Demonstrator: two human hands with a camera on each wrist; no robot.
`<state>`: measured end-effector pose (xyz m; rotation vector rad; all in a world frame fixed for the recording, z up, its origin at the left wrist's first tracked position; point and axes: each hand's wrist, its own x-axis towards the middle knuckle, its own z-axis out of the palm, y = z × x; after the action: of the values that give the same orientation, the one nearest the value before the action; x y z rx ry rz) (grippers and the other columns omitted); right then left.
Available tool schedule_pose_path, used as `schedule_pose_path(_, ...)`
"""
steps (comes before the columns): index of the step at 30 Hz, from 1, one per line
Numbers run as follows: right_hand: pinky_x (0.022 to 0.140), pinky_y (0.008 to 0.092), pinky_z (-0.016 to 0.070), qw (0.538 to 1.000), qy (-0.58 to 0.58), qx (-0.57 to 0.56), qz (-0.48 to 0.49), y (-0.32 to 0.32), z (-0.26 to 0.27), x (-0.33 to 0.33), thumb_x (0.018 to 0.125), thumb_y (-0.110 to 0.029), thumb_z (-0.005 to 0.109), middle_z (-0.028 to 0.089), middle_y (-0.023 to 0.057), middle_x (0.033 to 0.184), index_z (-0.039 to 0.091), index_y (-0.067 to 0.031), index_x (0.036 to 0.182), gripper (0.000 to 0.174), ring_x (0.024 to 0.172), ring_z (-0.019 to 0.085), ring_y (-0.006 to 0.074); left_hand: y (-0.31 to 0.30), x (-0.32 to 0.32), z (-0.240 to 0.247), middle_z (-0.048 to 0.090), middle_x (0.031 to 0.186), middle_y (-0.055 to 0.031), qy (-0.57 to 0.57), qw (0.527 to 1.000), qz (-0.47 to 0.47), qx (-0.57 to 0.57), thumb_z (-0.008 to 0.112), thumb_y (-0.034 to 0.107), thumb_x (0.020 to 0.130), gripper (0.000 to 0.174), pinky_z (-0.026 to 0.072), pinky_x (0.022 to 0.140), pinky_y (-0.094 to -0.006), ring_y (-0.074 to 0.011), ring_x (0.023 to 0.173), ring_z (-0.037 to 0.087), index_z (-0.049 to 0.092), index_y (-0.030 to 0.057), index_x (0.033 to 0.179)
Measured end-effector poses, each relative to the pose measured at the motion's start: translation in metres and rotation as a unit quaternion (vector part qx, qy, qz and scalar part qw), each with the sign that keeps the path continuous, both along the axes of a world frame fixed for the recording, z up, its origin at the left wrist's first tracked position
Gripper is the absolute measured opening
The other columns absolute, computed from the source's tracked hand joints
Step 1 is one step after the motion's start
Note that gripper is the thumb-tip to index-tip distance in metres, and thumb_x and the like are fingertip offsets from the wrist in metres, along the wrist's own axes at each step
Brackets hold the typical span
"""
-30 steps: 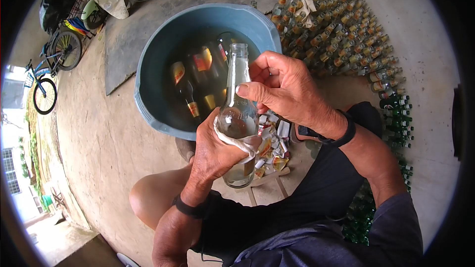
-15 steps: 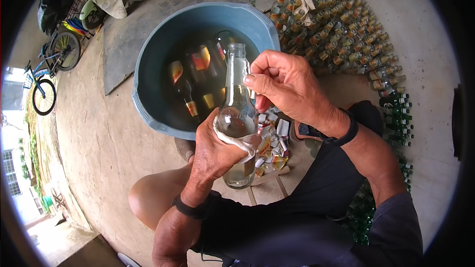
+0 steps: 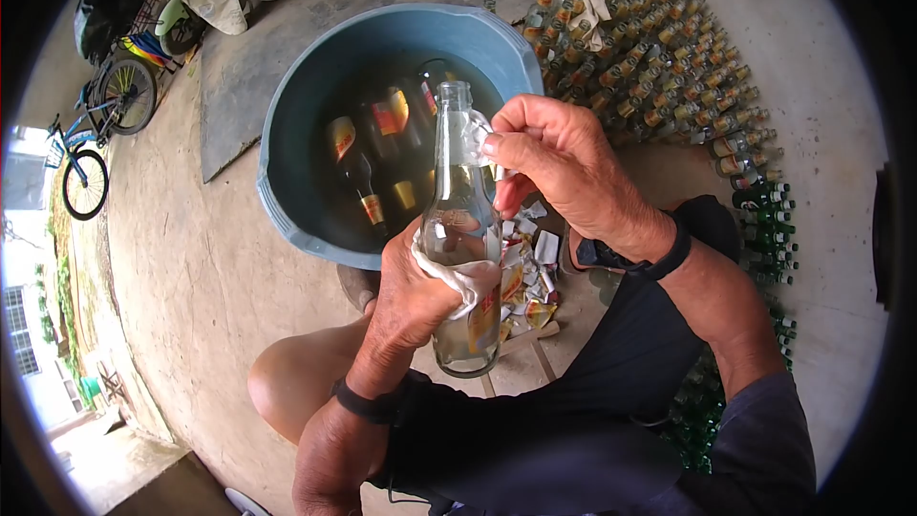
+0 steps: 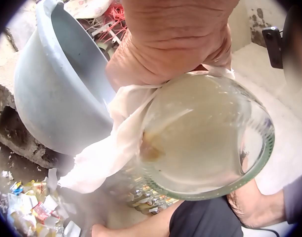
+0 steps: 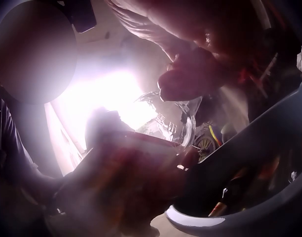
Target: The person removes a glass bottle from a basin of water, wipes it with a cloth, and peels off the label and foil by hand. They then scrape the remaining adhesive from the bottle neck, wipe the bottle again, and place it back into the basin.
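A clear glass bottle [image 3: 460, 196] is held tilted in front of the body, its mouth away from me. My left hand [image 3: 406, 287] grips it round the middle, with a white cloth [image 3: 468, 282] between palm and glass. Thumb and fingers of my right hand [image 3: 568, 167] pinch a pale, crumpled neck label [image 3: 475, 132], partly lifted off the glass. A red and yellow label [image 3: 485, 320] shows low on the bottle, below the cloth. In the left wrist view the round bottle base [image 4: 205, 140] faces the camera and the cloth hangs beside it.
A blue tub [image 3: 287, 86] of murky water holds several labelled bottles [image 3: 373, 205]. Torn label scraps [image 3: 521, 291] lie in a pile in front of me. Rows of clear bottles [image 3: 650, 67] stand at the right, green bottles [image 3: 764, 229] nearer along the wall. A bicycle [image 3: 100, 124] stands far left.
The right hand's fingers have pulled the neck label outward, and it stands off the glass more. The left hand has turned the bottle slightly, showing the red and yellow lower label.
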<state>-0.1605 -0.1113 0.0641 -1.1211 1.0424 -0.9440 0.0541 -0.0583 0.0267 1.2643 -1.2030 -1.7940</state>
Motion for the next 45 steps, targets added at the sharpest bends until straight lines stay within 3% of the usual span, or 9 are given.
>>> schedule_pose_path(12, 0.059, 0.0297, 0.0616, 1.0, -0.021, 0.008, -0.009, -0.001, 0.001, -0.001, 0.102, -0.021, 0.067, 0.067, 0.0068, 0.078, 0.063, 0.0034, 0.1, 0.025, 0.065, 0.071, 0.0137, 0.001, 0.006, -0.008, 0.073, 0.099, -0.0092, 0.06, 0.998, -0.018, 0.019, 0.084, 0.012, 0.08, 0.053, 0.0598, 0.086, -0.0361, -0.0187, 0.091, 0.071, 0.061, -0.0031, 0.125)
schedule_pose_path(18, 0.058, 0.0286, 0.0603, 0.999, -0.032, 0.01, -0.026, -0.005, 0.0, -0.001, 0.102, -0.024, 0.068, 0.067, 0.0063, 0.079, 0.064, 0.0025, 0.102, 0.026, 0.064, 0.069, 0.0125, 0.0, 0.006, -0.007, 0.073, 0.098, -0.007, 0.012, 1.0, -0.023, 0.0, 0.087, 0.015, 0.077, 0.054, 0.0586, 0.083, -0.0327, -0.0154, 0.089, 0.07, 0.062, -0.0018, 0.123)
schedule_pose_path(21, 0.057, 0.0244, 0.0595, 0.999, 0.026, -0.021, -0.006, -0.007, 0.009, -0.001, 0.105, -0.021, 0.067, 0.066, 0.0042, 0.087, 0.063, 0.0014, 0.109, 0.023, 0.065, 0.068, 0.0104, 0.002, 0.003, -0.005, 0.073, 0.097, -0.0059, 0.019, 0.999, -0.024, -0.008, 0.088, 0.017, 0.075, 0.055, 0.0578, 0.082, -0.0309, -0.0136, 0.088, 0.069, 0.063, -0.0011, 0.121)
schedule_pose_path(24, 0.056, 0.0228, 0.0578, 0.994, 0.085, -0.069, 0.003, -0.008, 0.002, -0.002, 0.104, -0.021, 0.069, 0.066, 0.0035, 0.086, 0.063, 0.0015, 0.107, 0.023, 0.065, 0.068, 0.0088, 0.001, 0.003, -0.003, 0.074, 0.096, -0.0054, -0.004, 0.999, -0.043, -0.008, 0.089, 0.019, 0.073, 0.057, 0.0573, 0.081, -0.0301, -0.0129, 0.087, 0.069, 0.063, -0.0006, 0.121)
schedule_pose_path(27, 0.053, 0.0241, 0.0557, 0.995, 0.069, -0.074, -0.017, -0.008, -0.001, -0.003, 0.102, -0.02, 0.071, 0.069, 0.0051, 0.078, 0.066, 0.0023, 0.103, 0.023, 0.063, 0.068, 0.0096, 0.002, 0.003, -0.002, 0.074, 0.097, -0.0058, -0.02, 0.999, -0.041, -0.009, 0.089, 0.02, 0.072, 0.058, 0.0571, 0.081, -0.03, -0.0125, 0.088, 0.069, 0.063, -0.0006, 0.12)
schedule_pose_path(33, 0.056, 0.0262, 0.0576, 0.996, 0.04, -0.075, -0.018, -0.007, -0.004, -0.004, 0.104, -0.019, 0.067, 0.069, 0.0063, 0.082, 0.065, 0.0046, 0.102, 0.024, 0.064, 0.069, 0.0107, 0.002, -0.002, -0.001, 0.076, 0.096, -0.0044, -0.022, 0.999, -0.026, -0.007, 0.089, 0.011, 0.069, 0.05, 0.0573, 0.083, -0.0297, -0.0106, 0.087, 0.069, 0.067, 0.0016, 0.113)
schedule_pose_path(36, 0.059, 0.024, 0.0568, 0.998, 0.023, -0.061, -0.014, -0.006, -0.004, -0.004, 0.106, -0.019, 0.065, 0.069, 0.0038, 0.083, 0.063, -0.0003, 0.101, 0.019, 0.063, 0.068, 0.0093, 0.002, -0.003, -0.001, 0.075, 0.094, -0.0039, -0.006, 1.0, -0.017, -0.019, 0.088, 0.011, 0.07, 0.047, 0.0567, 0.083, -0.0291, -0.01, 0.087, 0.069, 0.068, 0.002, 0.112)
schedule_pose_path(42, 0.06, 0.0256, 0.0574, 0.998, -0.035, -0.049, -0.02, -0.005, -0.006, -0.001, 0.108, -0.019, 0.064, 0.069, 0.0048, 0.083, 0.063, -0.0007, 0.102, 0.019, 0.066, 0.067, 0.0103, 0.003, 0.0, -0.01, 0.073, 0.101, -0.0054, 0.063, 0.998, -0.023, 0.013, 0.086, 0.014, 0.072, 0.048, 0.0565, 0.085, -0.031, -0.0116, 0.093, 0.068, 0.068, 0.0008, 0.115)
schedule_pose_path(45, 0.06, 0.0259, 0.0576, 0.998, -0.042, -0.048, -0.021, -0.004, -0.006, 0.0, 0.108, -0.018, 0.063, 0.069, 0.0054, 0.084, 0.062, -0.0005, 0.103, 0.018, 0.067, 0.068, 0.0108, 0.003, 0.006, -0.018, 0.071, 0.105, -0.0082, 0.136, 0.989, -0.044, 0.042, 0.09, 0.024, 0.074, 0.058, 0.0577, 0.087, -0.0346, -0.0156, 0.096, 0.069, 0.066, 0.0003, 0.12)
